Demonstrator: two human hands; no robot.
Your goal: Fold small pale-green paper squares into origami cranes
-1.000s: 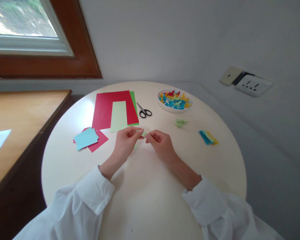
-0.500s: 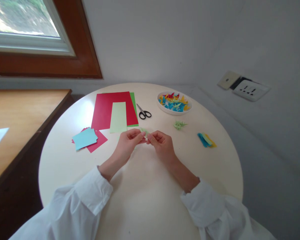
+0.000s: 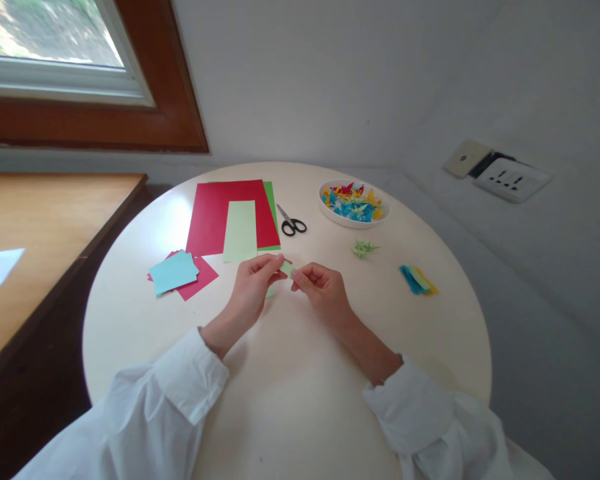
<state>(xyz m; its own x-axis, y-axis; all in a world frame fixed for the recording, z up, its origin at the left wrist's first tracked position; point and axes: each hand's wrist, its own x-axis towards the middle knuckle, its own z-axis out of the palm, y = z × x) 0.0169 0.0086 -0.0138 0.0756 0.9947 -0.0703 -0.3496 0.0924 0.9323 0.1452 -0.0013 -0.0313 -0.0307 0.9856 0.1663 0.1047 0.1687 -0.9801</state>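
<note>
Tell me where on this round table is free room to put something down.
Bare: the near half of the table, nearer than the left hand and right hand; also its left edge beside the blue squares. Crowded: the far side, with red sheet, scissors and bowl.

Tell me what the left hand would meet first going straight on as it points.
Beyond the folded green paper it pinches, the left hand would probably meet the scissors first; depth is unclear.

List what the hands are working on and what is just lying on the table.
In hand: small pale green paper, pinched between left hand and right hand.
Lying about: scissors, red sheet, green strip, blue squares, bowl, folded figure, small paper pile.
</note>
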